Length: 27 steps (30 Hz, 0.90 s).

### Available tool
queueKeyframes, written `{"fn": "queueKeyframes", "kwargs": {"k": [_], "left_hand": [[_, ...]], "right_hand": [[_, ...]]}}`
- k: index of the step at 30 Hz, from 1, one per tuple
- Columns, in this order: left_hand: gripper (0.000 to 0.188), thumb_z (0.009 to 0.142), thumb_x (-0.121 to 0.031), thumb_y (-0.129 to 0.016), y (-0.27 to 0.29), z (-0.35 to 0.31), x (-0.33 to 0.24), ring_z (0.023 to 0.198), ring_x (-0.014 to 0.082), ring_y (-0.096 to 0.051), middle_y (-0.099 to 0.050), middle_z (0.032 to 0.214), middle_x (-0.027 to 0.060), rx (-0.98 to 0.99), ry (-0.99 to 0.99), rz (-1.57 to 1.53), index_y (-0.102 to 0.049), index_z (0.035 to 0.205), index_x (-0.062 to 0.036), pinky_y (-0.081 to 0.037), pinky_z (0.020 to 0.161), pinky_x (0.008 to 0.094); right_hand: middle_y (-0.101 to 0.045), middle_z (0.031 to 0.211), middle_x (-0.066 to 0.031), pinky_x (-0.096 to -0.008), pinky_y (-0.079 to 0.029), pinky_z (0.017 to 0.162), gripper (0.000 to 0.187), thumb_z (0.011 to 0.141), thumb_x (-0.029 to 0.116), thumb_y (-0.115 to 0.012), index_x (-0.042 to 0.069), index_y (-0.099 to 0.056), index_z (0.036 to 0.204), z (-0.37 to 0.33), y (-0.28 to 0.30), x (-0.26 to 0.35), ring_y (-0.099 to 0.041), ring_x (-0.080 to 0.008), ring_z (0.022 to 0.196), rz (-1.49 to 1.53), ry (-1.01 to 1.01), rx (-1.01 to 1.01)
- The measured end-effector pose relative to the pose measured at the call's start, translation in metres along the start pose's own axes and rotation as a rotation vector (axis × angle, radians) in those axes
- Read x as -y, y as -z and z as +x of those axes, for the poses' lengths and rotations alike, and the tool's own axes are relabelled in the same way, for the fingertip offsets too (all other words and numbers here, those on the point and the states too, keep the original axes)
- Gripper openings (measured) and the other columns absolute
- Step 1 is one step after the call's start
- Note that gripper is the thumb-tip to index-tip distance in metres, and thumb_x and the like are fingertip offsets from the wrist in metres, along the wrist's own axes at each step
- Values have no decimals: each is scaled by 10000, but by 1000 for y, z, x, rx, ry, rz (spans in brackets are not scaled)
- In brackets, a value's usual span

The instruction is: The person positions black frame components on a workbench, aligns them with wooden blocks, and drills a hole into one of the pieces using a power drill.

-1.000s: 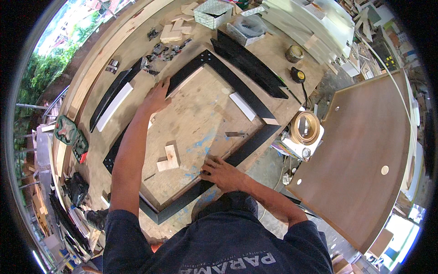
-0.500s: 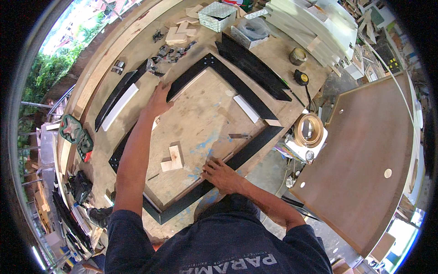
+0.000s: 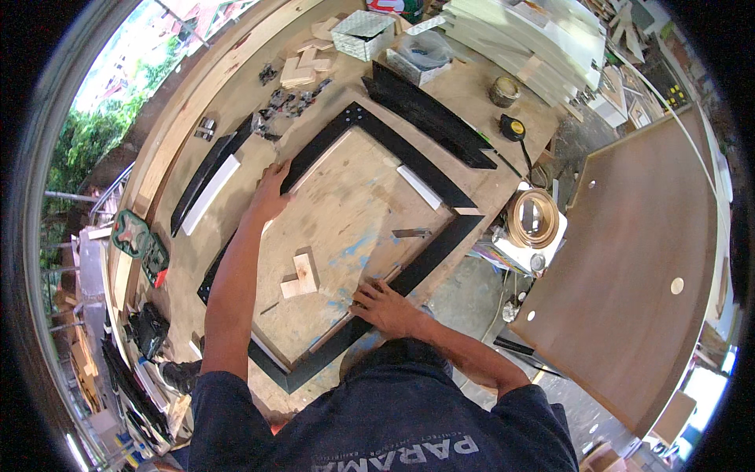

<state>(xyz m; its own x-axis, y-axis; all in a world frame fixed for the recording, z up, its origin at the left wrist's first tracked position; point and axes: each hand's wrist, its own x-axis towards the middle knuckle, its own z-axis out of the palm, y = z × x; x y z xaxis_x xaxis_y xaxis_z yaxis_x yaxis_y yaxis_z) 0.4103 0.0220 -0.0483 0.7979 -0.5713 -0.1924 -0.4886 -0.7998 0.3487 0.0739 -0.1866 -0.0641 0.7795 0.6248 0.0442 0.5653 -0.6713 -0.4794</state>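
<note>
Through the head view I observe the left hand [image 3: 271, 194] on the upper-left side of a black rectangular frame [image 3: 431, 258], the right hand [image 3: 387, 307] on its lower-right side, and an L-shaped wooden block [image 3: 305, 274] within.

upper right of frame: black-and-yellow tape measure [image 3: 513, 127] near round, smudged tin [image 3: 504, 93] on tan wooden counter [image 3: 477, 101] | right: large flat brown panel [image 3: 621, 259] | right of centre: tan coiled roll [image 3: 516, 226] | top centre: silvery rectangular box [image 3: 363, 36] | left: open green case [image 3: 131, 234] | upper left: leafy green foliage [image 3: 88, 145]
</note>
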Motion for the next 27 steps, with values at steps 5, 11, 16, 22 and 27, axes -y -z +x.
{"fn": "queueKeyframes", "kwargs": {"k": [5,11,16,22,27], "left_hand": [[900,810,-8,-738,-2,7,-1,1421,424,-394,-433,1533,229,-17,-39,-21,-313,1598,-110,-317,1218,455],[891,800,-26,-755,4,29,-30,1365,418,-454,-461,1484,224,-26,-115,-22,-337,1584,-94,-369,1169,456],[850,798,-49,-769,3,51,-34,1305,391,-501,-508,1386,208,-34,-133,-20,-381,1554,-74,-415,1122,439],[800,804,-99,-801,-3,48,-20,1288,374,-528,-555,1326,209,-163,-114,-225,-447,1520,-70,-428,1105,427],[713,803,-112,-819,1,2,16,1158,344,-598,-617,1191,195,-140,-78,-103,-540,1456,-51,-460,1037,416]], "right_hand": [[-544,1324,-130,-520,-326,1160,556,741,191,-763,94,-631,1272,-6,-1,2,-473,-322,1324,52,-74,-43],[-563,1254,-122,-508,-344,1146,493,706,110,-745,89,-653,1189,-10,3,-19,-492,-316,1274,13,-103,-166],[-566,1253,-114,-492,-345,1149,494,689,74,-740,89,-662,1177,-10,25,-29,-491,-310,1276,41,-133,-123],[-569,1258,-102,-480,-338,1160,523,678,67,-743,98,-663,1194,-12,17,-37,-492,-306,1276,78,-144,-146],[-575,1248,-93,-492,-332,1165,516,684,85,-743,100,-663,1194,-13,25,-32,-496,-308,1276,59,-158,-126]]}}
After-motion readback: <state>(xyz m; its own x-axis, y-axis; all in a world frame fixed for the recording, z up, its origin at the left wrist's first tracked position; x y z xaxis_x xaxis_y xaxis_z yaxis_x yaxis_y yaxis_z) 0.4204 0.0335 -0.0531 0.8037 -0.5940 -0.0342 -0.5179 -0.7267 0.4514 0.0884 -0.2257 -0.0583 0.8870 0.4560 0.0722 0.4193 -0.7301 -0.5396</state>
